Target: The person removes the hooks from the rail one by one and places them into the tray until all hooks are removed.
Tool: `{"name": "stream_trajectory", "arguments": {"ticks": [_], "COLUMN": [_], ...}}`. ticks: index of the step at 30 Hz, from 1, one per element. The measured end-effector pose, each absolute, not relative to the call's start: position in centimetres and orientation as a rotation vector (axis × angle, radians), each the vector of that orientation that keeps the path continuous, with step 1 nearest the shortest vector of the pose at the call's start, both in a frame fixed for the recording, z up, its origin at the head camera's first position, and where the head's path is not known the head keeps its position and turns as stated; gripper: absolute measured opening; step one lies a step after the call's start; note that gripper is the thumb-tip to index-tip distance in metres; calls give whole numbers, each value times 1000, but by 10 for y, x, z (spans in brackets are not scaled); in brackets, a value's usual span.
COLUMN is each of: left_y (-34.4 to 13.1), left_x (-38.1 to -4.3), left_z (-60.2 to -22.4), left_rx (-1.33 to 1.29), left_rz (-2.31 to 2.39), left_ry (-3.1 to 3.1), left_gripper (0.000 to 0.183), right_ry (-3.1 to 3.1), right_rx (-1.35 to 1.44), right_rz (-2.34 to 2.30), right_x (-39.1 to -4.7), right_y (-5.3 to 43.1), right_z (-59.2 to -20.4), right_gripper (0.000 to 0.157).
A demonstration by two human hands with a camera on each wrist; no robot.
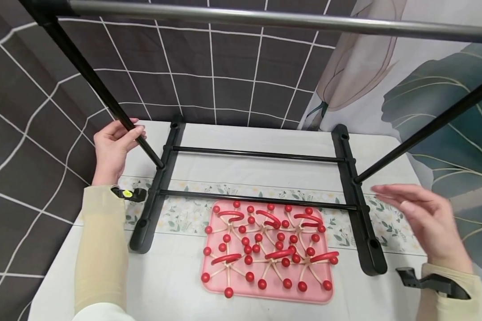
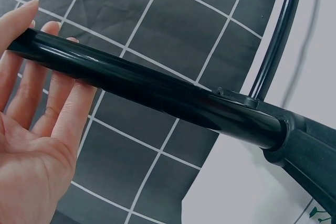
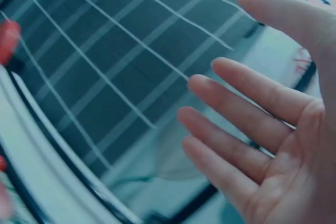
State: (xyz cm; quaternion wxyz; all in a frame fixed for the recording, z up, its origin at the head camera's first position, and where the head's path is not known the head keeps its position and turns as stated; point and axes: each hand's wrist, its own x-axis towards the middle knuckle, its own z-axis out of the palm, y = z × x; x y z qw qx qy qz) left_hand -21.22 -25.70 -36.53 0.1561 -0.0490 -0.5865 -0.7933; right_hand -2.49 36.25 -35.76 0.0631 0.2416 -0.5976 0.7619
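A black rack stands on the table, with long flat feet and two crossbars between them. In the head view my left hand (image 1: 111, 147) holds its left upright pole (image 1: 104, 96) partway up. The left wrist view shows the thumb on one side of that pole (image 2: 157, 95) and the fingers behind it. My right hand (image 1: 430, 223) is in the air beside the right foot (image 1: 359, 209), holding nothing; its fingers are spread in the right wrist view. A pink tray (image 1: 277, 294) between the feet bears several pale spoked pieces with red balls and red curved hooks (image 1: 279, 254).
A silver top bar (image 1: 241, 17) crosses above, and the right upright pole (image 1: 430, 127) slants outward. Dark grid-patterned cloth (image 1: 237, 53) hangs behind and on the left. A leaf-patterned curtain (image 1: 446, 102) hangs on the right. A floral strip (image 1: 184, 216) crosses the white table.
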Motion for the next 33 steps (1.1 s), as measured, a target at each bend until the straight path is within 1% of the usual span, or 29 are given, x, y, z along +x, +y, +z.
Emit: {"name": "stream_trajectory", "arguments": {"ticks": [4,8,12,15,19,23,26,28,30,33], "left_y": [-255,-255,-255,-256,-256,-256,-255,-255,-257,-261], "left_x": [-213,-213,-213,-213,-212,-212,-212,-211,-210,-204], "left_z": [-365,-366,-367,-367,-367,-366,-365,-366,-366,-369], "left_rx": [-150,-149,-161,-162,-155,-160,-157,-150,-143,-112], "left_rz": [-2266,-2263,-2256,-2248,-2246,-2241,-2225,-2195,-2099,-1799], "left_ry": [-1685,-1687,-1692,-1698,-1701,-1704,-1710,-1735,-1835,-2145], "left_gripper": [25,25,28,27,26,27,27,27,31,46], "right_ry": [-1536,-1464,-1868,-2174,-2420,-2648,-2816,-2905,-2984,-3053], "right_rx": [551,283,-154,-383,-314,-188,-145,-137,-132,-125], "right_rz": [2289,2057,1486,1093,805,553,423,348,290,267], "right_x": [-34,-43,-50,-56,-69,-84,-95,-101,-104,-104], "right_y": [384,400,411,417,429,443,451,455,458,459], "right_z": [-344,-336,-328,-325,-331,-343,-354,-364,-374,-386], "right_gripper": [32,32,40,50,68,91,102,107,108,107]}}
